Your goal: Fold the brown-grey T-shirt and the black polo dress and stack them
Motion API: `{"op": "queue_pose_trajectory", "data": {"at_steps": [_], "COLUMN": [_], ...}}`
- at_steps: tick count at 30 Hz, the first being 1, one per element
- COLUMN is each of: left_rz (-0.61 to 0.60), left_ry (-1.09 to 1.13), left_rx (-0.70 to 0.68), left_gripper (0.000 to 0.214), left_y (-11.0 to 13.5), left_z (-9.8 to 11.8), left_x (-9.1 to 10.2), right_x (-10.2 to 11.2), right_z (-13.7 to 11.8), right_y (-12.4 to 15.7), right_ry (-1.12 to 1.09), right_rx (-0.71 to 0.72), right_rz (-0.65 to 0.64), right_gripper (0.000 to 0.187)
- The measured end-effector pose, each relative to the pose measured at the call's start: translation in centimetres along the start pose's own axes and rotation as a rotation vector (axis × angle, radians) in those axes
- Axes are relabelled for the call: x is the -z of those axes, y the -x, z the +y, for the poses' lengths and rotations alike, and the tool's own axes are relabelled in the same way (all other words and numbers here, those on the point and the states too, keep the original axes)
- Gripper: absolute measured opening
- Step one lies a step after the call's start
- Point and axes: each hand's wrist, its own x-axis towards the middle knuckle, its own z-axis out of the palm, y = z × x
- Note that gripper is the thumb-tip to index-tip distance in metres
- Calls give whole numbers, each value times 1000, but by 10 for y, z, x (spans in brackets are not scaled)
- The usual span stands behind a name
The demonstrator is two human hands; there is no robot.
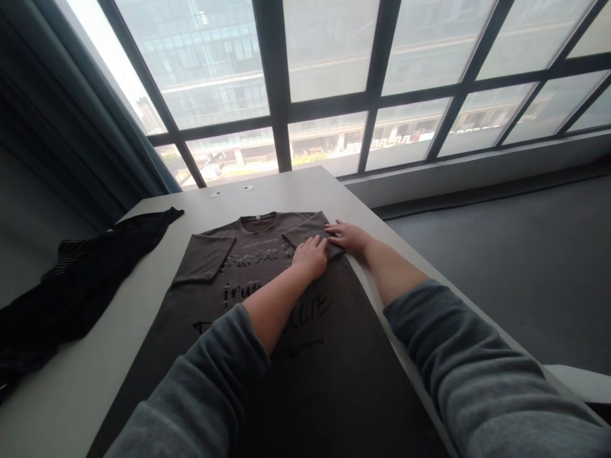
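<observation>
A dark grey-brown T-shirt (353,356) with black lettering lies spread on the white table, collar toward the window. Both its sleeves are folded inward over the chest. Flat on the folded right-hand sleeve rests my left hand (311,256), its fingers stretched out. My right hand (351,238) touches the outer edge of that same sleeve, near the shoulder, fingers extended. The two hands are close together at the fingertips. My left forearm covers part of the lettering.
Dark clothes (86,292) lie in a heap along the table's left side. The white table (305,184) has two round inserts near its far end. A large window (329,51) stands beyond, with a curtain (86,95) at left. Grey floor (501,267) lies to the right.
</observation>
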Motion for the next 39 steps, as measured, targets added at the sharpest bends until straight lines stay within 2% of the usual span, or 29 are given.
{"op": "queue_pose_trajectory", "data": {"at_steps": [3,6,11,15,18,22,25,27,30,32,34,37,39], "left_rz": [-12,-21,-71,-71,-72,-44,7,14,-38,-81,-115,-160,-137], "left_ry": [19,29,2,15,21,24,10,3,-2,-19,-50,-91,-136], "left_rx": [-4,-23,-18,-21,-18,-18,12,85,170,135,135,108,183], "left_gripper": [55,55,57,57,58,57,56,59,71,74,74,66,62], "left_y": [3,10,13,12,13,15,19,29,67,112,171,276,349], "left_z": [-3,-3,4,5,4,5,10,16,18,10,-10,-54,-83], "left_x": [-9,-9,-2,-1,-2,0,4,8,16,24,35,54,63], "right_x": [-3,-7,-11,-12,-12,-7,-2,0,-1,-2,-1,-1,-3], "right_z": [-2,0,10,16,15,6,-9,-25,-52,-70,-84,-98,-101], "right_y": [-10,-29,-57,-66,-64,-52,-35,-20,10,32,54,84,99], "right_ry": [22,49,77,112,122,118,138,160,190,194,179,135,113], "right_rx": [16,36,-66,-102,-93,-52,12,32,62,99,137,168,170], "right_rz": [38,18,-90,-101,-90,-15,28,3,-94,-153,-178,-186,-193], "right_gripper": [49,53,63,66,66,61,56,53,51,51,52,54,58]}}
